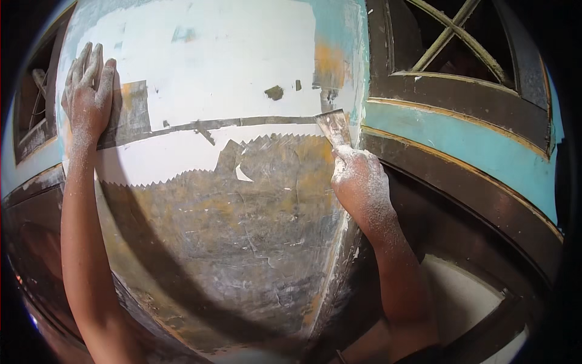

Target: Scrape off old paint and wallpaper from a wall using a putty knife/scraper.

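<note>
My right hand [361, 186], coated in white dust, is closed around a metal scraper [333, 127]. The scraper's wide blade points up at the right part of the wall, near the lower edge of the white layer [204, 59]. Fingers up and slightly apart, my dusty left hand [88, 93] rests against the wall at its left side and holds nothing. Below the white layer runs a white strip [154, 157] with a jagged lower edge. Under that lies bare, stained grey-brown wall surface [213, 236] with cracks. A small white flake [243, 174] shows on it.
A dark wooden frame with crossed bars [452, 25] is at the upper right, above a turquoise band [436, 127]. Another dark frame [53, 95] stands at the far left. A pale panel [464, 295] shows at the lower right. My left arm's shadow crosses the wall.
</note>
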`<state>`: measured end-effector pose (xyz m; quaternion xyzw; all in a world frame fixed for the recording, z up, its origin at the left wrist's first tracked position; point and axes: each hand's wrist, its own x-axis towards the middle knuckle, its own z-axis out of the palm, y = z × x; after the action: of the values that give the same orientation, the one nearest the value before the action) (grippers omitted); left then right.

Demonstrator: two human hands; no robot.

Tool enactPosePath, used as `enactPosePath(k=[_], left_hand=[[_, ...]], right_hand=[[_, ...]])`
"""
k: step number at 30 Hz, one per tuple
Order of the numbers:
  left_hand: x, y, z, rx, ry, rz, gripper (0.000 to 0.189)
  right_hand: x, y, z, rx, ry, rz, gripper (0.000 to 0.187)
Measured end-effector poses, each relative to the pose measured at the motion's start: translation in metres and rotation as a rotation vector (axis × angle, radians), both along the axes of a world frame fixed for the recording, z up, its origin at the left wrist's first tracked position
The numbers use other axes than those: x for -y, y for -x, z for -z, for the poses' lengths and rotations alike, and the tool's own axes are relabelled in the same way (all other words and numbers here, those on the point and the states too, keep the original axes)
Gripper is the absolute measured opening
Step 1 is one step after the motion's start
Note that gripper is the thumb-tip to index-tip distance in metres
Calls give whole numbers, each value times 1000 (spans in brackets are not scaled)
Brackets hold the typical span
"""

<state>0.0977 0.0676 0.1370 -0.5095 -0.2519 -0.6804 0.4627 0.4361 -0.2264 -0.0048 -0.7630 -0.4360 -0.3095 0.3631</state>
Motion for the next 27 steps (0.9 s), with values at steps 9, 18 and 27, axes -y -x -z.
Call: enactPosePath(k=[9,18,27], left_hand=[[-6,0,-2,2,6,0,51],[-3,1,-1,-11,-11,17,51],[5,3,1,-39,-12,30,47]], right_hand=[[0,12,-15,-66,164,0,57],[-13,4,-21,-48,132,29,29],[-21,4,-62,-10,34,-3,43]])
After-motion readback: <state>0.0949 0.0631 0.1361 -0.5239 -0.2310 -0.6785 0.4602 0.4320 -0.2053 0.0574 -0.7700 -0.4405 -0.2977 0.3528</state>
